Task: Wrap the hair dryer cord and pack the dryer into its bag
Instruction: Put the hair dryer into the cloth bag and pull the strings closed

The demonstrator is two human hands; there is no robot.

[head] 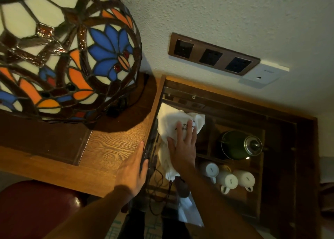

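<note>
The white cloth bag (173, 123) lies in the open wooden drawer (235, 105), against its left wall and toward the back. It is full and lumpy, stretched lengthwise front to back, with black printed lettering on its upper face. Its neck narrows to a gathered opening at the near end, where a dark drawstring (169, 186) trails out toward the drawer front. A thin dark cord (159, 177) loops loosely just beside the neck. The hair dryer itself cannot be seen.
</note>
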